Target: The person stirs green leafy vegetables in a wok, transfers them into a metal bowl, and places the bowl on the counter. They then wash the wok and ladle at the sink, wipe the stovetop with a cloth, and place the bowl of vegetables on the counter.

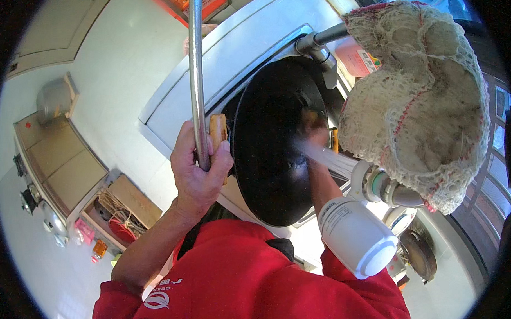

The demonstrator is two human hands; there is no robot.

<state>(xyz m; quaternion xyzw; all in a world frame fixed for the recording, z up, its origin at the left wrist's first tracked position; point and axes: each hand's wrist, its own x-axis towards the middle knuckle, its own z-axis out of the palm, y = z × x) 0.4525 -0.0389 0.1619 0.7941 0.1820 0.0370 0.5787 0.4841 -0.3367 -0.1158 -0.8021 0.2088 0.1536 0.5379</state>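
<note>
A large black wok (272, 159) stands tilted over the sink, its dark inside partly in shadow. My left hand (199, 170) grips its wooden handle (218, 131) at the left rim. A long metal tube (196, 68) runs down to the same hand; whether I hold it too is unclear. My right hand (315, 132) reaches inside the wok, blurred and shaded, so whatever its fingers hold cannot be made out. Water (327, 155) streams from a faucet fitting (366, 181) into the wok beside that hand. A white faucet filter (357, 236) covers part of my right forearm.
A worn mesh cloth (414, 103) hangs over the faucet pipe, close to my view. Another tap (319, 56) rises behind the wok. Beyond it is a pink bottle (355, 59). A pale counter (230, 55) borders the sink. Another pan (417, 253) is at the lower right.
</note>
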